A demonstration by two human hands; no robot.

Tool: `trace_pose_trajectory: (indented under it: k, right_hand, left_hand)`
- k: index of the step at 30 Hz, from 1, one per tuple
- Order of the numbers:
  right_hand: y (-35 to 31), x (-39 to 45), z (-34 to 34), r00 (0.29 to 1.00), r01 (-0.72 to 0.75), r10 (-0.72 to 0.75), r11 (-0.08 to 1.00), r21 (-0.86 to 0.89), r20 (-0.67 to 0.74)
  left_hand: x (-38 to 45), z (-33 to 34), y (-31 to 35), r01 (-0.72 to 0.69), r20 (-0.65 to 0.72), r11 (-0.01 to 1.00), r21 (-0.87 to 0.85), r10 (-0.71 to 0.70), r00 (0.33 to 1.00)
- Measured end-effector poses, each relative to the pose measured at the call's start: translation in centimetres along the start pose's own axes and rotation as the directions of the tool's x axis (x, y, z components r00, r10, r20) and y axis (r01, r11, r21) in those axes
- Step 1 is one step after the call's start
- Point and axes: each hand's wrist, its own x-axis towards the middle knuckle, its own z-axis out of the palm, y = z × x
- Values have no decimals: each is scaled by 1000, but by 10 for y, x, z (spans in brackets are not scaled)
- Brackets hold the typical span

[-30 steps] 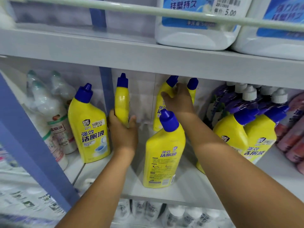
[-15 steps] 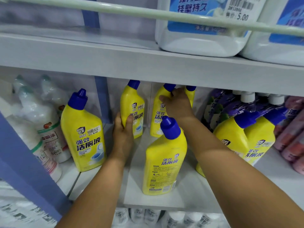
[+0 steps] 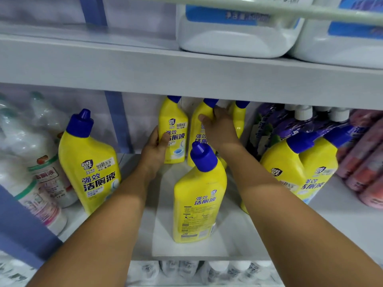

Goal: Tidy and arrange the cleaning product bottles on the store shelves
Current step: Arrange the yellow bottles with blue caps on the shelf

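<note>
Head view: left hand (image 3: 155,151) has turned its bottle (image 3: 173,129) label-forward at twelve o'clock, fingers wrapping it; right hand (image 3: 219,129) clasps the neighbouring bottle (image 3: 196,131), so the back row is nearly faced.

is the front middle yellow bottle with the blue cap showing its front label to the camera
No, the front middle yellow plastic bottle with the blue cap shows its back, with fine print and a barcode, unlike the left yellow bottle.

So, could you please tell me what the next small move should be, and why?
Probably turn the centre front bottle label-forward: it shows its back panel, while the left bottle and the back bottle held by the left hand face front.
</note>
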Motion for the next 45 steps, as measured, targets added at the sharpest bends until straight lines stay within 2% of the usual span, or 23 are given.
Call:
trace_pose_trajectory:
  k: [2,4,6,8,9,10,12,13,14,16,18,22,26,29,31,32,34,37,39,41,43,45]
  right_hand:
    - [-9,-13,-5,999,-39,39,996,75,2]
    - [-18,-44,-19,996,-88,85,982,168,27]
    - [-22,-96,-49,1000,-17,14,965,263,14]
    - [-23,-149,-86,987,118,-73,935,334,-142]
    - [-18,-171,-105,955,227,-161,936,267,-248]
    - [-7,-186,-122,899,326,-272,939,110,-344]
    - [26,-198,-144,810,361,-389,921,-151,-439]
    - [43,-198,-147,828,320,-366,930,-178,-425]
    - [54,-197,-147,876,258,-295,955,-147,-382]
    - [65,-194,-141,961,76,-72,997,4,-267]
    - [69,-191,-133,981,-56,64,997,49,-183]
    - [74,-178,-124,982,-88,76,994,-63,-172]
    - [68,-172,-108,986,-32,19,997,-74,-168]
    - [65,-169,-90,987,26,-35,998,-63,-159]
    - [65,-170,-84,996,17,-22,998,-52,-89]
    - [65,-171,-84,1000,7,-8,999,-39,-24]
    - [69,-175,-88,990,-21,17,999,27,137]
    - [80,-173,-98,941,-134,82,981,138,328]
    - [88,-166,-104,921,-165,85,969,183,379]
    - [93,-156,-106,912,-135,44,971,196,408]
    - [95,-148,-103,889,-132,10,963,237,457]
    - [96,-143,-97,876,-164,12,948,273,483]
  left_hand:
    - [-1,-1,4,23,9,999,30,-23,1000]
    - [-18,1,16,34,-37,999,34,-33,999]
    - [-55,-3,25,23,-148,997,79,-11,989]
    - [-105,-12,34,-19,-196,999,-38,12,981]
    - [-131,-17,33,-55,-168,992,-112,35,985]
    - [-155,-22,33,-73,-109,987,-145,58,992]
    - [-191,-26,27,-52,42,988,-145,58,997]
    - [-201,-25,21,-31,104,992,-125,45,994]
    - [-207,-21,15,-15,139,995,-96,29,990]
    - [-210,-14,6,-3,160,998,-62,13,987]
    - [-206,-8,6,-21,158,999,-35,27,987]
    - [-193,-2,7,-36,111,999,-11,37,993]
    - [-181,0,12,-43,-61,997,71,47,997]
    - [-180,8,17,10,-263,954,298,72,962]
    - [-184,15,27,68,-355,874,482,124,927]
    - [-186,17,32,76,-360,839,539,148,921]
    - [-189,16,36,59,-309,825,561,143,940]
    - [-182,-1,33,1,-171,926,377,69,983]
    - [-172,-15,28,-14,-86,973,231,35,996]
    - [-162,-24,21,-23,71,979,200,9,997]
    - [-156,-25,19,24,231,994,107,-49,972]
    - [-153,-22,19,35,279,993,111,-65,958]
